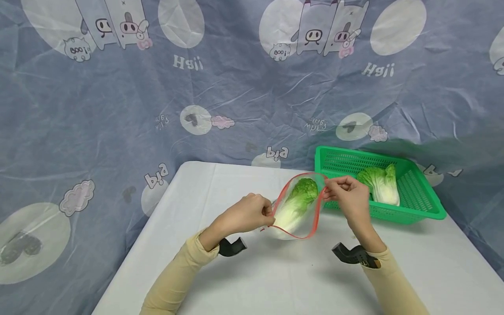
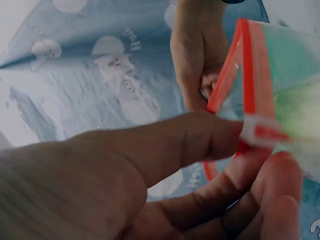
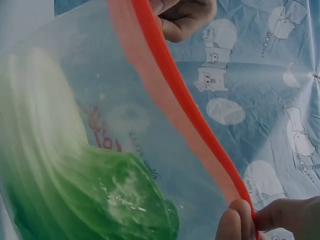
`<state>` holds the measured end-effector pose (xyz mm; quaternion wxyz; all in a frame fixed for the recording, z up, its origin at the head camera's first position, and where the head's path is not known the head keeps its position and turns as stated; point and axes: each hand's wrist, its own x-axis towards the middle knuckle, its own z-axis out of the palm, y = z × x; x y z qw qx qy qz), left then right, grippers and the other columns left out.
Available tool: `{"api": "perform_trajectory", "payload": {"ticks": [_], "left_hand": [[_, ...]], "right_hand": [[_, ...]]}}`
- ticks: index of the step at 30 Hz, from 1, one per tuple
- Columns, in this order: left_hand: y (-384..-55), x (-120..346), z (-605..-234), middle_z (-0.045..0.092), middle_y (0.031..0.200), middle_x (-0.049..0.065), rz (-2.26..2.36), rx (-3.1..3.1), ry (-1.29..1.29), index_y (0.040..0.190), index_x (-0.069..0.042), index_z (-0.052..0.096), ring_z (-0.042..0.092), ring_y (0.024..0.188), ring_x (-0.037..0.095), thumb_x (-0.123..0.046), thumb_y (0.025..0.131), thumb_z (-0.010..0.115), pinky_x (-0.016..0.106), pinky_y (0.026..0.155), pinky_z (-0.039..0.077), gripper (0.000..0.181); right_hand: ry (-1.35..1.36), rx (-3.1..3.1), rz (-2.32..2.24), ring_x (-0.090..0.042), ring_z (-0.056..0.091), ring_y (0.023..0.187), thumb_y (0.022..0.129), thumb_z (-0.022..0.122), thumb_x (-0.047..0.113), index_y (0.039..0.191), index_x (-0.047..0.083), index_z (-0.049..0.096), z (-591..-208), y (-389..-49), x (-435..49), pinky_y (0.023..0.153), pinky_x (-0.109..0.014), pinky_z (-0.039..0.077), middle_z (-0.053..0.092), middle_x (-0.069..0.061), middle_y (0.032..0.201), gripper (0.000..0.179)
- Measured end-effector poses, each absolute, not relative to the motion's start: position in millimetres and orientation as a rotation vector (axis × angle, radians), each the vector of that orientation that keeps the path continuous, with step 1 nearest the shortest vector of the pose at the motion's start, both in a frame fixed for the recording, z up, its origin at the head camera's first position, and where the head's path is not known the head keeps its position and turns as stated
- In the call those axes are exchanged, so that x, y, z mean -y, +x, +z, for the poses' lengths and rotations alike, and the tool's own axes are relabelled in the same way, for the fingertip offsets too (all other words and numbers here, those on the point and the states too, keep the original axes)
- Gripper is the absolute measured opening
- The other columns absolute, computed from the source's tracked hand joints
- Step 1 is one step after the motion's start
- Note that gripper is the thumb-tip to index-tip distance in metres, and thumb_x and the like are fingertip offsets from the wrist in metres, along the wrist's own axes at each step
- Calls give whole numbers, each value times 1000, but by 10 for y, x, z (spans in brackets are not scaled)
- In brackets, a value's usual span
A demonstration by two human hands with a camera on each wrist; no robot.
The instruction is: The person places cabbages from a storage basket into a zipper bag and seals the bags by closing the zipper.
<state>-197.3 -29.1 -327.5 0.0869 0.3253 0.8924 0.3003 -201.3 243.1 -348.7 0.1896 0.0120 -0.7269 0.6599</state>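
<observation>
A clear zip bag (image 1: 308,227) with a red-edged mouth is spread between the two hands, its opening facing the head camera. Inside it lies a head of napa cabbage (image 1: 297,203), green leaves toward the back and white base toward the front. My left hand (image 1: 250,212) pinches the bag's left edge between thumb and fingers; the left wrist view shows the red zip strip (image 2: 255,75) at those fingertips. The right hand (image 1: 348,197) pinches the opposite edge. Through the plastic in the right wrist view, the cabbage (image 3: 115,195) shows within the bag.
A green plastic basket (image 1: 423,197) stands at the back right, just behind the right hand. It holds another napa cabbage (image 1: 382,186). A white cloth covers the table (image 1: 244,280). Behind it hangs a blue-grey patterned curtain (image 1: 236,87).
</observation>
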Motion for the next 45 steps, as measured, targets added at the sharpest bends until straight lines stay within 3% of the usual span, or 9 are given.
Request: {"api": "perform_trajectory", "payload": {"ticks": [5,14,16,19,23,27,33,40,45], "left_hand": [[-2114,368,-3225,64,65,-6,1025,-2787,862,72,-13,68,50,53,7,-12,86,65,20,52,40,15],[-2481,437,-3014,69,71,-3,1217,-2898,744,74,-14,74,56,61,11,-16,84,71,28,61,47,10],[-2549,451,-2957,70,71,-3,1256,-2885,745,74,-14,74,55,64,13,-17,84,70,31,77,48,11],[-2631,476,-2905,71,74,-3,1298,-2840,738,75,-15,74,53,69,15,-19,85,69,35,83,44,11],[-2713,512,-2910,70,83,-2,1341,-2754,687,79,-16,74,51,73,16,-20,87,67,32,70,43,11],[-2772,535,-2958,68,87,0,1383,-2702,630,81,-14,73,50,73,16,-21,88,66,29,64,41,12],[-2832,552,-3003,69,86,0,1431,-2709,581,79,-15,73,57,75,16,-20,85,64,30,65,45,12],[-2866,623,-3000,70,88,1,1462,-2716,533,82,-16,75,59,78,18,-20,86,62,31,68,47,13],[-2856,677,-2992,71,91,-1,1493,-2759,511,83,-18,74,58,79,18,-21,86,62,32,68,46,12]], "right_hand": [[8,2268,1632,-16,66,56,90,69,27,98,-1,64,-3417,-2025,-2528,57,-30,58,69,6,70,29],[24,2551,1423,-16,60,54,94,63,30,101,2,63,-3125,-2100,-2603,55,-31,52,62,7,64,29],[19,2592,1341,-15,57,55,94,62,34,102,4,64,-3053,-2111,-2620,55,-31,47,61,4,67,31],[50,2638,1188,-9,60,61,93,62,39,102,7,66,-3000,-2135,-2648,60,-30,46,61,-2,91,34],[155,2667,1079,-10,68,66,94,61,37,100,8,65,-3038,-2179,-2688,67,-31,53,66,-12,101,30],[321,2660,1174,-18,71,68,96,60,29,106,6,60,-3123,-2244,-2714,67,-28,57,70,-16,89,26],[634,2691,1231,-29,68,98,99,56,22,127,13,53,-3168,-2279,-2725,80,-28,57,58,-17,116,30],[641,2751,982,-22,60,102,96,60,18,98,11,65,-3168,-2271,-2674,75,-33,52,57,-5,111,10],[603,2764,955,-19,57,99,98,56,20,92,13,63,-3177,-2300,-2661,77,-38,49,58,-3,106,12]]}}
